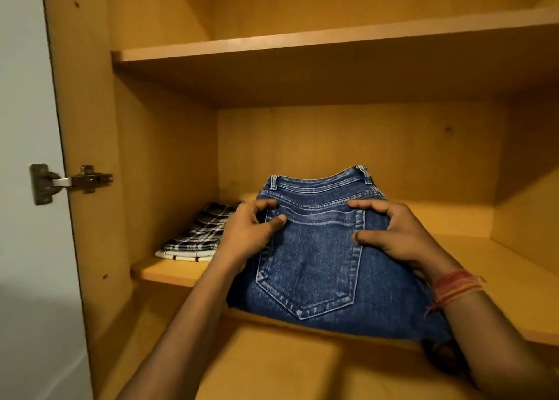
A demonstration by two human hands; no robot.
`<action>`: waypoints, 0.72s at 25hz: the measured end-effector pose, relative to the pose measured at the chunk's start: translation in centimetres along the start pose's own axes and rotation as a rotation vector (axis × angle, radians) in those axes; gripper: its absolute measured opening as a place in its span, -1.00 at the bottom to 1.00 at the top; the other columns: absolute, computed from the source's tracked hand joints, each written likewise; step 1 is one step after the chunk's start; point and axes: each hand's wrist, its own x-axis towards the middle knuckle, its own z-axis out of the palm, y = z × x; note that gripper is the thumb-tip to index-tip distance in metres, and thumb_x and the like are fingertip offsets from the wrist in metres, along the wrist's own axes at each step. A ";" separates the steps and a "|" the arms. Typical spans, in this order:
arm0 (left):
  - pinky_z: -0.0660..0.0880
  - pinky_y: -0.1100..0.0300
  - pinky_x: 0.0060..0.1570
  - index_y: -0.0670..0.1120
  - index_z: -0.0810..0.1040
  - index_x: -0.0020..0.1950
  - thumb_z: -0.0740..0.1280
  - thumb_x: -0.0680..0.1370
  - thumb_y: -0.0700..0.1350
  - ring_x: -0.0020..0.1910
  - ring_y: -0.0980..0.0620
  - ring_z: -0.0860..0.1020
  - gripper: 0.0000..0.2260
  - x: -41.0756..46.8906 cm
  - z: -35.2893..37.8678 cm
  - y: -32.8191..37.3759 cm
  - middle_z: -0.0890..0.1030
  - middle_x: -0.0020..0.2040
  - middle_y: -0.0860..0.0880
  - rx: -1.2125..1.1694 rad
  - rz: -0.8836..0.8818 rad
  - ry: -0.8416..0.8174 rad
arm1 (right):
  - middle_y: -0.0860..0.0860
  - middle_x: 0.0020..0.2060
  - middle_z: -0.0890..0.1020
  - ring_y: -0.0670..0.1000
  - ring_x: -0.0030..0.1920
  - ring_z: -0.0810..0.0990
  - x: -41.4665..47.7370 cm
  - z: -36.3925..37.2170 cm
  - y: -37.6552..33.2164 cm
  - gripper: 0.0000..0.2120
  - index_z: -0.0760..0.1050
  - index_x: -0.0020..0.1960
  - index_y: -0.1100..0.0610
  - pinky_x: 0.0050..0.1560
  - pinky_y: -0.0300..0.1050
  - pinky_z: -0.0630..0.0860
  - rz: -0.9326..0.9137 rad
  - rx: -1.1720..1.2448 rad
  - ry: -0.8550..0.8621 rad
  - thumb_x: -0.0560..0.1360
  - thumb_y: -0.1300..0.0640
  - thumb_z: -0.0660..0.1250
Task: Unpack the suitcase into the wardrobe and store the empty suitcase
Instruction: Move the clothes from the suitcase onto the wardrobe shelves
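- You had the folded jeans [308, 266] on the middle shelf [496, 266] of the wardrobe [151, 157], roughly at its centre. Their near fold reached the shelf's front edge and seemed to hang a little over it.
- Your left hand [251, 233] held the left side of the jeans, fingers bent over the denim and thumb pressed on top by the pocket seam.
- Your right hand [393, 233] held the right side the same way, forefinger and thumb curled onto the top face and the other fingers wrapped round the edge. Neither hand was spread flat.
- A folded plaid cloth [199, 230] lay on the same shelf just left of the jeans, on top of a white striped cloth [181, 256], so by my reading part of the unpacking was done.
- I judged the jeans nearly placed: they wanted a push back from the edge and then letting go.
- The suitcase was out of view, so I could not tell what remained in it. Storing it empty was, I judged, not yet done.
- The upper shelf [302, 45] showed nothing on its visible front.
- The jeans were mid-blue denim, folded thick, back pocket up, waistband and belt loops toward the rear wall. They looked heavy and stiff enough to keep their fold.
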 end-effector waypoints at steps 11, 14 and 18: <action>0.58 0.07 0.04 -0.20 0.52 0.23 0.41 0.48 -0.23 -0.12 -0.02 0.62 -0.68 18.2 4.3 -1.4 0.63 0.02 -0.14 -0.045 0.012 -0.257 | 0.09 0.21 0.56 0.11 0.16 0.57 14.1 -3.1 4.4 -0.54 0.57 0.20 0.06 0.12 0.06 0.56 0.223 0.076 0.021 0.37 0.39 0.45; 0.56 -0.01 0.11 -0.19 0.52 0.21 0.45 0.47 -0.21 -0.09 -0.07 0.62 -0.67 23.4 6.1 -3.0 0.62 0.04 -0.18 -0.069 -0.003 -0.241 | 0.05 0.21 0.54 0.10 0.23 0.51 18.3 -3.4 6.2 -0.61 0.58 0.17 0.10 0.25 0.10 0.49 0.206 0.015 0.106 0.39 0.38 0.44; 0.57 -0.05 0.06 -0.17 0.54 0.15 0.48 0.45 -0.07 -0.09 -0.06 0.62 -0.66 27.6 9.4 -9.6 0.64 0.07 -0.20 0.127 -0.027 -0.240 | 0.05 0.21 0.56 0.08 0.27 0.50 20.2 -0.9 13.3 -0.71 0.56 0.15 0.13 0.30 -0.13 0.38 0.147 -0.274 0.158 0.45 0.30 0.42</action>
